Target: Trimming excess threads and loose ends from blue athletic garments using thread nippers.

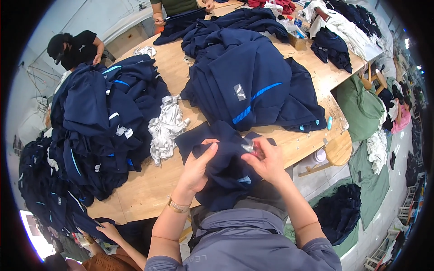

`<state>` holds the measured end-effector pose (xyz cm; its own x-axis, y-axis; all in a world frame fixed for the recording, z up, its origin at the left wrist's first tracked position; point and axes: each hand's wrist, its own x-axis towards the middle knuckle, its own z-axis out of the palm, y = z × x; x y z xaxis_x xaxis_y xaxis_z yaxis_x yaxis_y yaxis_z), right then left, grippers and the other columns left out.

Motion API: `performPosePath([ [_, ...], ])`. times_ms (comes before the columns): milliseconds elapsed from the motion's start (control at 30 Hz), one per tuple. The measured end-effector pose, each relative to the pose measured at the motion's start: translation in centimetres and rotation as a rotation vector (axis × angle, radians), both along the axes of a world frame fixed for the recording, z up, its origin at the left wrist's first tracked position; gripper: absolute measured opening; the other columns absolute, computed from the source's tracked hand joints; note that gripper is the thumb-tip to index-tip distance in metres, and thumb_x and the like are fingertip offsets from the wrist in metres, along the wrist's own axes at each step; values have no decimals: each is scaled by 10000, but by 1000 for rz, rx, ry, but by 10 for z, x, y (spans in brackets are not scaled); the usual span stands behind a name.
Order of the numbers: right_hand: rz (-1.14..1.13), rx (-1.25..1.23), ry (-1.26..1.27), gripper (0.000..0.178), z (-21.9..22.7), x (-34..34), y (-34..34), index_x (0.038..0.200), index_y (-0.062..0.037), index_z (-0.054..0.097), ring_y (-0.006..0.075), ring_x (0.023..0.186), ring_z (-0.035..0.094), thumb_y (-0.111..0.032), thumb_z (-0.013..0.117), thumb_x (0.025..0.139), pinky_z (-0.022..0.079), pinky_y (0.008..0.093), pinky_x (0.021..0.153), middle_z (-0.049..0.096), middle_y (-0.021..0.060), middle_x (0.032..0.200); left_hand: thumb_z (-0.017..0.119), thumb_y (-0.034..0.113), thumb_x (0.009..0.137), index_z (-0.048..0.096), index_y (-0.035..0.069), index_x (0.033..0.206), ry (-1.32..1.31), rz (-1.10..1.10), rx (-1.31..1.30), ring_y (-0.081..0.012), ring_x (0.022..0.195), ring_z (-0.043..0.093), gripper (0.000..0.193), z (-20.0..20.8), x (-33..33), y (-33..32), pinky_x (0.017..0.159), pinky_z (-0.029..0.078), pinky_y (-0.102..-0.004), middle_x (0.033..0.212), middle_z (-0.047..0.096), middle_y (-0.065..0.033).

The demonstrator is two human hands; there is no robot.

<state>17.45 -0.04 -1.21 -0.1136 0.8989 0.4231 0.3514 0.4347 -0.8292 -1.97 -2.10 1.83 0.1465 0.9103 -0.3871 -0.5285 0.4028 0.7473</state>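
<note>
A navy garment [221,156] with a light blue patch lies over my lap and the table's front edge. My left hand [199,167] is closed on its upper left part, thumb and fingers pinching the cloth. My right hand [266,159] is closed round small thread snips [248,146], silvery with a bit of red and blurred by motion. The snips are close to the garment's right side, and whether their blades touch the cloth cannot be made out. Just beyond my hands rises a large heap of navy garments [226,67] with bright blue stripes.
Another navy pile [113,117] covers the table's left, beside a bundle of white strips [167,128]. A light blue cutter [329,123] lies near the right edge, above a wooden stool [338,149]. Co-workers handle cloth at the far side, far left and lower left.
</note>
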Motion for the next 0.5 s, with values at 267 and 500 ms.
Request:
performPosePath([
  [267, 52, 443, -533, 363, 17, 5, 4, 667, -125, 499, 160, 455, 474, -424, 703, 698, 317, 289, 457, 444, -4, 562, 573, 179, 899, 547, 38, 1058, 58, -39, 80, -85, 901, 535, 214, 9, 0, -2, 803, 426, -231, 969, 578, -20],
  [500, 55, 431, -621, 334, 22, 7, 5, 670, -126, 503, 183, 486, 477, -375, 726, 664, 341, 294, 482, 462, 1, 576, 569, 190, 903, 546, 28, 1055, 112, -83, 124, -72, 897, 530, 224, 12, 1, -3, 796, 423, -217, 956, 583, -13],
])
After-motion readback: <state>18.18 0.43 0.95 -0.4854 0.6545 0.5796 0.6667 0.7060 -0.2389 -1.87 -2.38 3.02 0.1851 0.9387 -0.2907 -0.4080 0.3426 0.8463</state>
